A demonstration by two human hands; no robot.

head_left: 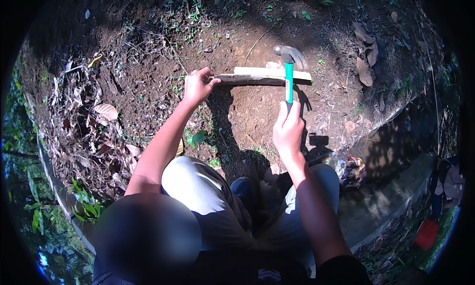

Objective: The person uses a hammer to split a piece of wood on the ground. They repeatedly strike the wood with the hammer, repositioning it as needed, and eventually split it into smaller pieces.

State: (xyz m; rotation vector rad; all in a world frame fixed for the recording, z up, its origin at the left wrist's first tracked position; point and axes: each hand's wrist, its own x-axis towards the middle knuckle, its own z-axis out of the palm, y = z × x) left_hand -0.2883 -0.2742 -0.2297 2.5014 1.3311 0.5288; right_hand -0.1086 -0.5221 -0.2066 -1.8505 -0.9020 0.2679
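Note:
My left hand [198, 88] pinches the left end of a dark, rough-edged wooden board [252, 80] that lies crosswise in front of me. Along the board's far side runs a paler strip of wood [264, 71]; whether both are one piece I cannot tell. My right hand [288, 129] is closed around the black grip of a claw hammer [289, 79] with a green handle. The hammer's metal head is beyond the board's right part, its claw side slightly blurred, and the handle crosses over the wood.
Bare brown soil [255, 114] surrounds the board. Dry leaves [105, 112] litter the left side, and large brown leaves [364, 69] lie at the far right. My bent knees [198, 186] are close below my hands. A concrete edge [391, 206] and a red object [426, 235] are at the right.

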